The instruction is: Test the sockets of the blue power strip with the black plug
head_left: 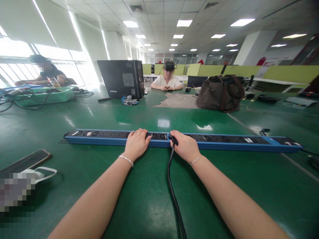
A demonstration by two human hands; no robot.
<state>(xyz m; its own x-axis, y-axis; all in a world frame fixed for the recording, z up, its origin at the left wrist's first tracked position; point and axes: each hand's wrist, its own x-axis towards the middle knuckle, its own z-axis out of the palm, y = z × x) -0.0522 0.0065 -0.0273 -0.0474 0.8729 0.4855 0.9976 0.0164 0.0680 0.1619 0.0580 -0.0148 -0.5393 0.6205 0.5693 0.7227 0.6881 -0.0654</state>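
Observation:
A long blue power strip (pixel 159 144) with a black socket face lies across the green table in front of me. My left hand (pixel 136 142) rests palm down on it, left of the middle, with its fingers laid across the top and reaching the far edge. Just right of the middle, my right hand (pixel 185 144) grips a black plug (pixel 173 137) against the socket face. Whether the plug is fully seated, I cannot tell. From it a thick black cord (pixel 171 186) runs down toward me.
A phone (pixel 27 162) lies at left. Farther back are a green basket (pixel 47 96) with cables, a black computer case (pixel 119 79), gloves (pixel 130 100) and a brown bag (pixel 220 93). One person (pixel 167 79) sits opposite, another (pixel 47 71) at far left.

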